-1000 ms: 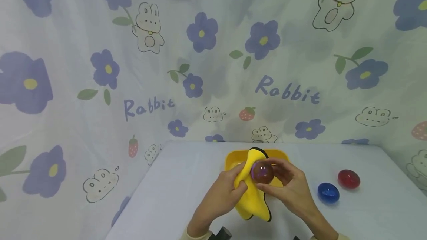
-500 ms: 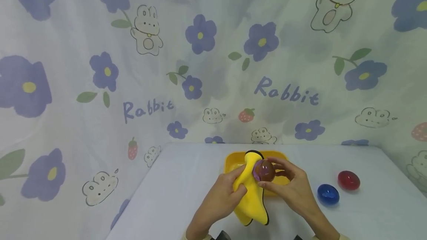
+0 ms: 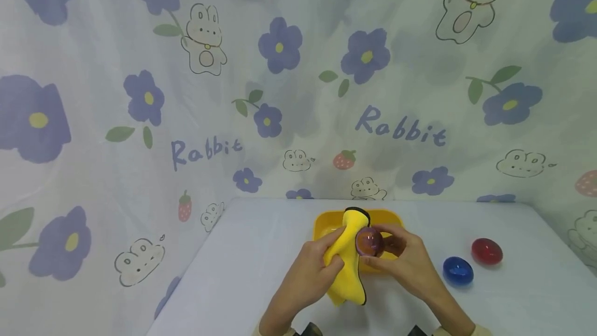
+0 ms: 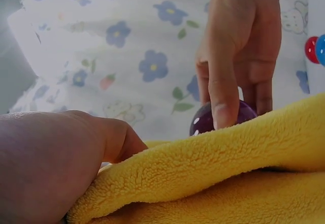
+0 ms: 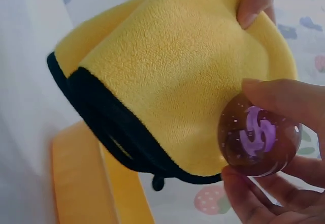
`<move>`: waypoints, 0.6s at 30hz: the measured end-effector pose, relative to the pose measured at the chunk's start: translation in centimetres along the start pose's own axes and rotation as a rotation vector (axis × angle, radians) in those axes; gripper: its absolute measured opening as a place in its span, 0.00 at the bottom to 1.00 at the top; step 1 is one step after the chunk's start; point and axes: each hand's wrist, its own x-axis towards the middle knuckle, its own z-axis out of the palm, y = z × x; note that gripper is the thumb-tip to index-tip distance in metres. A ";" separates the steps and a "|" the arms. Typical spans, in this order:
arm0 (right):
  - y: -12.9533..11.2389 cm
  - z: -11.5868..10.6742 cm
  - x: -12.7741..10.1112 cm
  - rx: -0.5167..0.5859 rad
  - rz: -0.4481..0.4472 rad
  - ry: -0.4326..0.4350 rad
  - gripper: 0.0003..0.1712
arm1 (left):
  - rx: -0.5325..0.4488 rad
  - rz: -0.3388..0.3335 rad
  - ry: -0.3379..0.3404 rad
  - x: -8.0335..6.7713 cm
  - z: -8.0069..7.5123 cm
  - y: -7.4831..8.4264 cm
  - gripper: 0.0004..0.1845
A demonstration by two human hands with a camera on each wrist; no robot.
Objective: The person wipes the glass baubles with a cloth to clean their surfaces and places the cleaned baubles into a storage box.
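Note:
A clear purple-tinted ball (image 3: 370,242) with a purple shape inside is held above the yellow container. My right hand (image 3: 408,261) pinches it between thumb and fingertips, as the right wrist view shows on the ball (image 5: 260,136). My left hand (image 3: 305,268) grips a folded yellow plush cloth (image 3: 349,279) with dark edging. The cloth hangs down from the left fingers, just left of the ball. Fleecy folds of the cloth (image 4: 203,163) hide the lower part of the ball (image 4: 203,120) in the left wrist view.
Behind the hands sits a yellow container (image 3: 394,217), partly covered by cloth and hands; its contents are mostly hidden. A blue egg-shaped object (image 3: 458,271) and a red one (image 3: 487,251) lie on the white table (image 3: 224,274) to the right. A patterned curtain (image 3: 298,92) hangs behind.
The ball has shifted slightly right and its inner purple shape looks turned. Its overlap with the cloth is smaller. The cloth's hanging lower end has swung left and looks narrower.

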 end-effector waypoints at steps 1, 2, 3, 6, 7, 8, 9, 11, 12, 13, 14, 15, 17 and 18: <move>0.0 0.0 0.0 -0.005 0.012 -0.008 0.35 | -0.004 0.005 0.005 0.0 0.0 0.0 0.30; 0.1 0.1 0.0 -0.012 0.022 -0.017 0.35 | -0.006 0.011 0.011 0.0 0.0 0.0 0.30; 0.1 0.2 0.0 -0.020 0.036 -0.025 0.35 | -0.011 0.017 0.015 -0.1 0.1 0.1 0.30; 0.3 0.6 0.0 -0.031 0.051 -0.061 0.36 | -0.014 0.034 0.029 -0.1 0.1 0.0 0.30; 0.3 0.7 -0.1 -0.027 0.051 -0.074 0.36 | -0.009 0.044 0.036 -0.1 0.2 0.0 0.31; 0.4 0.9 -0.2 -0.021 0.038 -0.086 0.36 | -0.004 0.054 0.042 -0.1 0.2 -0.1 0.31; 0.4 1.0 -0.2 -0.006 0.032 -0.097 0.36 | 0.001 0.063 0.046 -0.1 0.2 -0.1 0.31; 0.5 1.2 -0.4 0.011 0.006 -0.111 0.36 | 0.017 0.085 0.051 0.0 0.3 -0.2 0.31; 0.5 1.3 -0.5 0.018 -0.002 -0.114 0.36 | 0.022 0.090 0.050 0.0 0.3 -0.2 0.31; 0.4 1.4 -0.6 0.027 -0.008 -0.116 0.36 | 0.029 0.096 0.048 0.1 0.3 -0.3 0.31; 0.3 1.4 -0.6 0.028 -0.015 -0.117 0.36 | 0.034 0.098 0.045 0.1 0.3 -0.3 0.31; 0.3 1.5 -0.7 0.029 -0.012 -0.118 0.36 | 0.039 0.096 0.039 0.1 0.3 -0.4 0.31; 0.1 1.6 -0.8 0.023 -0.008 -0.122 0.36 | 0.049 0.086 0.029 0.2 0.3 -0.5 0.30; 0.0 1.6 -0.8 0.028 0.004 -0.125 0.36 | 0.055 0.081 0.025 0.2 0.3 -0.6 0.30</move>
